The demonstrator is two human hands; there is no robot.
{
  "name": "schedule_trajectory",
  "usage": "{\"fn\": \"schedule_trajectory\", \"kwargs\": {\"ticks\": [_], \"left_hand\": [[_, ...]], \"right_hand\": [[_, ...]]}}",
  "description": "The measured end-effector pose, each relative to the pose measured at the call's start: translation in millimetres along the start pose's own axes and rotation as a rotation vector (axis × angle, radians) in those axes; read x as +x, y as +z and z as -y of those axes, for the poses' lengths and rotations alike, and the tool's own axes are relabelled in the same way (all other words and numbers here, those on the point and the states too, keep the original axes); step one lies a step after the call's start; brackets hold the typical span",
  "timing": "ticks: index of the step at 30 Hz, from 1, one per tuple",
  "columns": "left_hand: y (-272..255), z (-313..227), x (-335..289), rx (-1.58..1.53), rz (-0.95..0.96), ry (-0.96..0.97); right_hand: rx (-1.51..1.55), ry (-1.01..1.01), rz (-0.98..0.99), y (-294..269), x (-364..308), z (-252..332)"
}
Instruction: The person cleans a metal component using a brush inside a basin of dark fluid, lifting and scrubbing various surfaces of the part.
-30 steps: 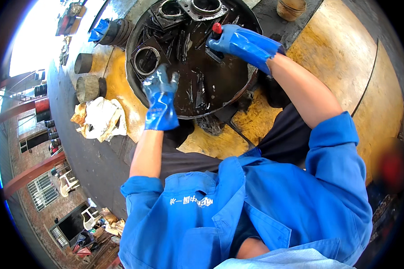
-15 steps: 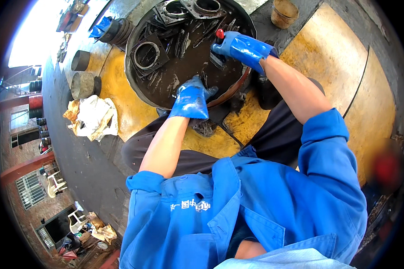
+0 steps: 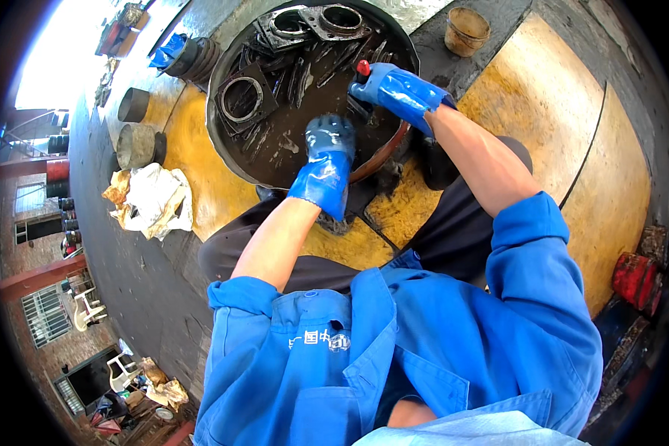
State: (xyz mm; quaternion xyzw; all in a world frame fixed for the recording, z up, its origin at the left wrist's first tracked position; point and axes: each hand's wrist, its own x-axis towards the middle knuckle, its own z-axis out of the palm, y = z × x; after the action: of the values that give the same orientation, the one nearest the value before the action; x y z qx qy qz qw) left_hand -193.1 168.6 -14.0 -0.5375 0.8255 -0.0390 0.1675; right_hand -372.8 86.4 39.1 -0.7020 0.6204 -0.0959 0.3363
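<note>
A large round metal basin [image 3: 214, 141] of murky dark liquid lies in front of me. My right hand [image 3: 398, 88], in a blue rubber glove, is closed round a red-handled tool [image 3: 363, 68] with a dark flat head over the basin's right side. Whether that head is a blade or bristles I cannot tell. Also gloved, my left hand [image 3: 330, 141] is over the near middle of the liquid, fingers curled down; anything in them is hidden. Square metal plates with round holes rest in the basin: one at the left [image 3: 241, 99], two at the far side [image 3: 340, 20]. Dark strips lie among them.
Left of the basin are metal rings [image 3: 135, 143], a white rag [image 3: 160, 201] and a stack of dark rings with blue plastic [image 3: 189, 56]. A dirty bucket [image 3: 467, 31] stands far right. Yellow-stained boards [image 3: 546, 97] cover the floor; a red object [image 3: 635, 279] lies at right.
My left hand has turned and moved slightly forward and right, its fingers now curled down. My right hand has shifted a little, still holding the red-handled tool.
</note>
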Motion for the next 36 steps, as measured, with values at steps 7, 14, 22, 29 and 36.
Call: {"fn": "schedule_trajectory", "kwargs": {"ticks": [7, 14, 22, 29, 36], "left_hand": [[-15.9, -5.3, 29.2, 0.372, 0.307, 0.794], [29.6, 3.7, 22.1, 0.013, 0.471, 0.440], [1.7, 28.6, 30.8, 0.225, 0.508, 0.744], [-3.9, 79.7, 7.5, 0.069, 0.147, 0.904], [1.6, 54.8, 14.6, 0.335, 0.391, 0.698]], "right_hand": [[0.030, -0.090, -0.059, -12.3, -2.0, 7.9], [-0.018, -0.092, -0.059, -11.9, 9.1, 19.2], [-0.004, -0.105, -0.118, -24.2, 1.1, -7.4], [0.014, -0.080, -0.158, -30.2, -6.7, -0.5], [0.104, -0.159, -0.214, -26.8, -12.8, -6.0]]}}
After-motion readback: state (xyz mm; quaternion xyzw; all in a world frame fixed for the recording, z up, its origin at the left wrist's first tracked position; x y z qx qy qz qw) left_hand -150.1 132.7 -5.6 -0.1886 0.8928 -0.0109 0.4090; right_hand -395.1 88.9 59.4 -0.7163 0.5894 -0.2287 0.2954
